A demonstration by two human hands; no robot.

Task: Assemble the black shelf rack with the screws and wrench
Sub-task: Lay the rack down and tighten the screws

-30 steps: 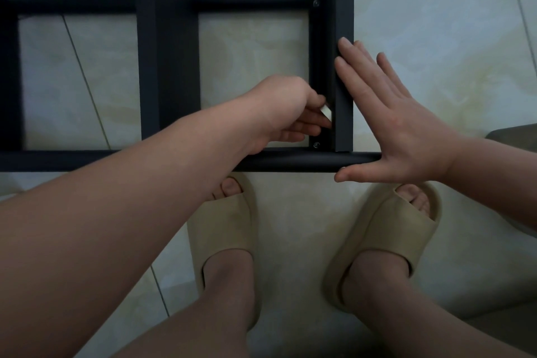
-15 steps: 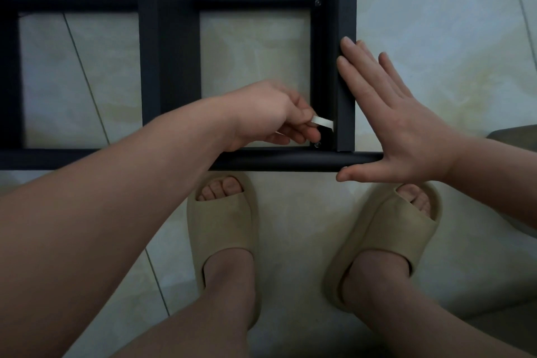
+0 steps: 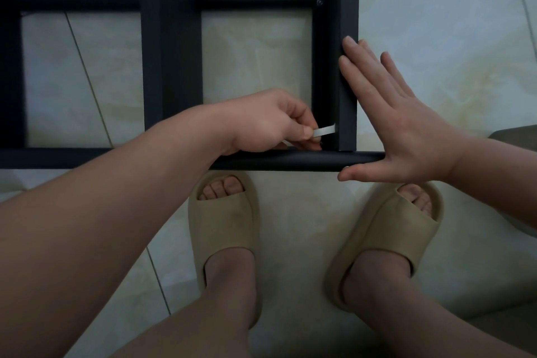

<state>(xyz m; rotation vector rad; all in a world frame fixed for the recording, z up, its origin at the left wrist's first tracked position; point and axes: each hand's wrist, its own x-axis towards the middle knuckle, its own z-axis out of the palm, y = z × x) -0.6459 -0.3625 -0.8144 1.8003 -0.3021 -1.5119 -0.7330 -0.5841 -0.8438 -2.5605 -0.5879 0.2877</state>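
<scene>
While rack rests on tiled floor, left hand pinching wrench, right hand spread

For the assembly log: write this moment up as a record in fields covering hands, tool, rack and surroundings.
left hand: pinches a small flat wrench at the rack's near right corner
wrench tip: at the inner face of the right side panel
right hand: open, straight fingers flat on that panel's outer face, thumb beside the front tube
black shelf rack: on a pale tiled floor
screw: seated at the far right joint
feet: in beige slides
</scene>
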